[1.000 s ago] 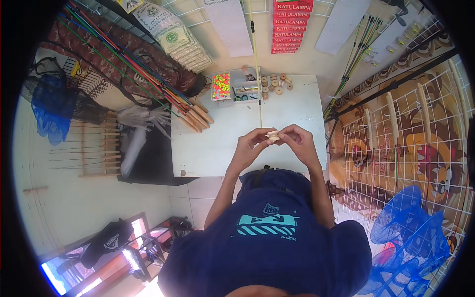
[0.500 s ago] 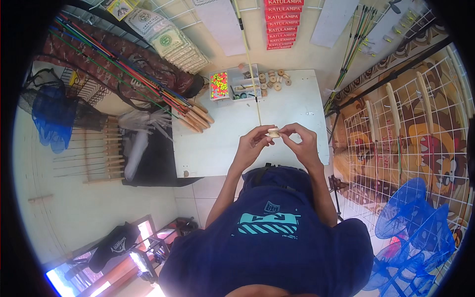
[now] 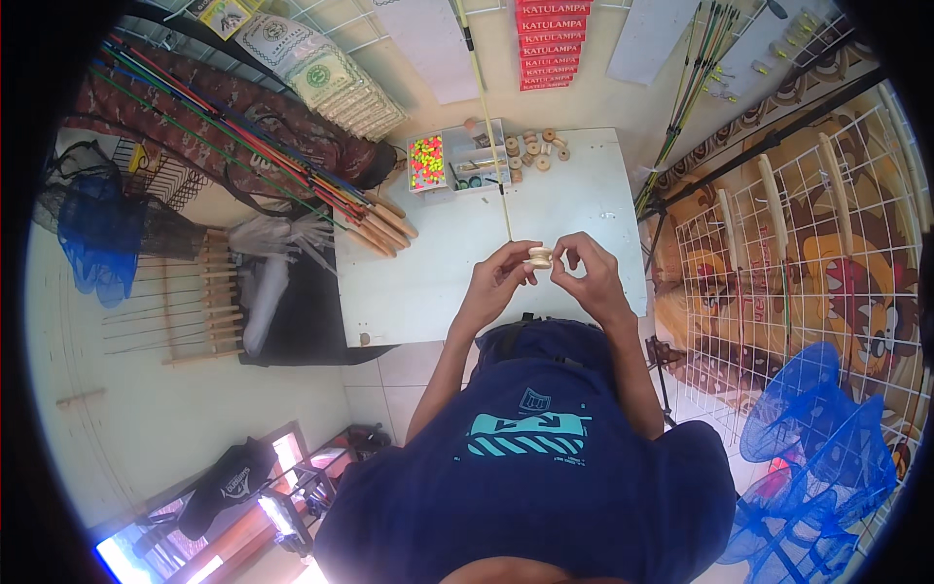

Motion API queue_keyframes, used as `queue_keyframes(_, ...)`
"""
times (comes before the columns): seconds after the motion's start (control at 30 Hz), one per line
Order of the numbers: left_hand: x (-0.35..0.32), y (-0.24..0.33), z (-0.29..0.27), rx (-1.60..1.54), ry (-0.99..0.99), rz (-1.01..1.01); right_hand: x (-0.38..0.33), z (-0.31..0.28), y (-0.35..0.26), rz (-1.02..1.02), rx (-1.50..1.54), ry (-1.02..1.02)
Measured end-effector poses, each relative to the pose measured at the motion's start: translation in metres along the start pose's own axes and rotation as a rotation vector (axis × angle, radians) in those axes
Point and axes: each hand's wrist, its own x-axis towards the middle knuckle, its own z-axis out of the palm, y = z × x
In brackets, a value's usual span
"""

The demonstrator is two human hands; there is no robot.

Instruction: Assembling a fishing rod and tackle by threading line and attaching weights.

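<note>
A small pale wooden spool (image 3: 540,258) is gripped by the fingers of my left hand (image 3: 494,284), above the near part of the white table (image 3: 428,292). My right hand (image 3: 590,279) is just to the right of the spool, thumb and index finger pinched together. Whatever those fingertips hold, if anything, is too fine to make out. A thin yellowish rod (image 3: 497,165) slants down from the wall side, its lower end by my left fingertips; I cannot tell whether they touch.
On the table's far side stand a divided tray (image 3: 477,146) with bright beads and several wooden spools (image 3: 543,163). Wooden-handled rods (image 3: 384,229) lie across the left edge. Blue nets (image 3: 808,438) hang at right, near a white wire grid (image 3: 778,263).
My right hand has shifted slightly and its fingers have changed pose beside the spool. My left hand keeps the spool in about the same place. The whole view has moved a little.
</note>
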Motion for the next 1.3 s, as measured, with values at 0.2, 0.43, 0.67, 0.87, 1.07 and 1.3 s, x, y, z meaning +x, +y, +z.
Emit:
queue_keyframes(0.2, -0.004, 0.003, 0.001, 0.016, -0.001, -0.011, -0.002, 0.002, 0.0, -0.121, -0.192, 0.062)
queue_keyframes(0.43, -0.006, 0.005, 0.001, -0.043, -0.083, -0.004, -0.006, 0.007, 0.008, -0.101, -0.152, 0.082)
queue_keyframes(0.67, -0.007, -0.005, -0.014, -0.245, -0.287, -0.049, 0.002, 0.004, 0.006, 0.005, 0.18, -0.08)
queue_keyframes(0.87, -0.009, -0.004, -0.019, -0.365, -0.286, -0.173, -0.004, 0.021, 0.008, 0.174, 0.45, -0.137)
queue_keyframes(1.07, -0.006, 0.008, -0.009, -0.335, -0.099, -0.19, -0.003, 0.024, -0.004, 0.131, 0.146, -0.103)
queue_keyframes(1.3, -0.004, 0.008, -0.009, -0.108, 0.039, -0.146, -0.007, 0.033, 0.014, 0.261, 0.403, -0.082)
